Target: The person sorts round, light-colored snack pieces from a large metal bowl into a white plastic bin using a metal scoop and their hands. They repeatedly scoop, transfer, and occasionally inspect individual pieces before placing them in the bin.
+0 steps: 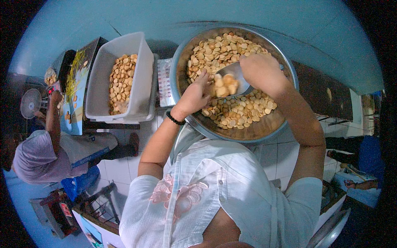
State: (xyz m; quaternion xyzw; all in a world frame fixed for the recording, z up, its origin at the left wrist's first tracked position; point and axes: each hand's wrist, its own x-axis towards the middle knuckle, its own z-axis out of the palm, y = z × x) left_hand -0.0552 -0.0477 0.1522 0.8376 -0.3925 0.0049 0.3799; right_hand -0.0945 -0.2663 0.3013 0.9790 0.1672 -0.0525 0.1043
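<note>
A wide round metal basin (248, 135) holds many small, pale tan, disc-shaped pieces (217, 49) that look like crackers or cookies. My right hand (262, 71) is closed on a metal scoop (245, 79) over the middle of the basin. Several of the discs, blurred, lie in the scoop's mouth. My left hand (198, 93), with a dark beaded bracelet at the wrist, is beside the scoop's open end, its fingers apart; whether it touches the pieces there I cannot tell. To the left stands a translucent plastic bin (99, 93) with more discs (122, 83) inside.
Printed plastic packaging (165, 82) lies between bin and basin. Further left, a co-worker (46, 155) sits at a table (76, 108) bearing yellow-green strips and loose discs. A dark table (322, 90) extends right of the basin. Another person (366, 155) is at the far right. A fan (31, 104) stands far left.
</note>
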